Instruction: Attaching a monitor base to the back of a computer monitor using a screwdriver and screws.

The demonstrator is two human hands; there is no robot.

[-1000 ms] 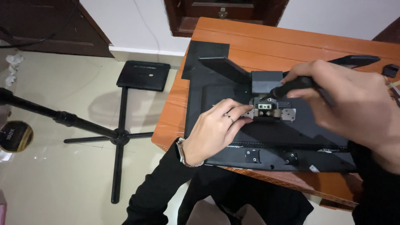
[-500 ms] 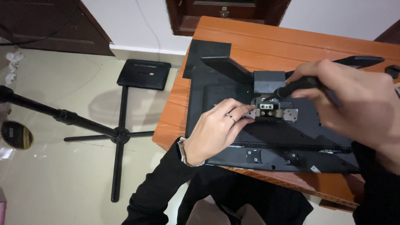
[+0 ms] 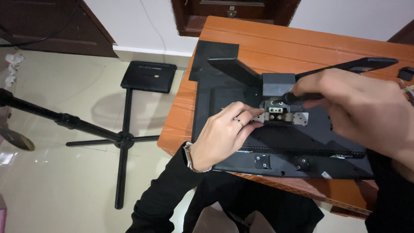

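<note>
**Hands working at the bracket on the back of a monitor**

Fingers of the left hand (image 3: 224, 133) are lying loosely spread on the back of the black monitor (image 3: 224, 92), their tips touching the left edge of the silver metal bracket (image 3: 282, 115); the hand is gripping nothing, only pressing down. A ring is showing on one finger and a watch (image 3: 188, 157) is sitting at the wrist, just above a black sleeve.

Curled into a fist, the right hand (image 3: 358, 108) is clamping the dark handle of a screwdriver (image 3: 297, 97), whose tip is pointing left and down into the top of the bracket. Behind the bracket, the black stand neck (image 3: 278, 84) is rising from the panel, and the two flat legs of the stand are spreading away from it, one toward the upper left, one toward the upper right.

Face down, the monitor is lying on an orange wooden table (image 3: 302, 41), its near edge close to the table's front edge. A small black part (image 3: 405, 73) is resting at the far right of the table.

Left of the table, a black tripod stand (image 3: 108, 136) is standing on the pale tiled floor, with a square black base plate (image 3: 148, 77) lying near the wall.
</note>
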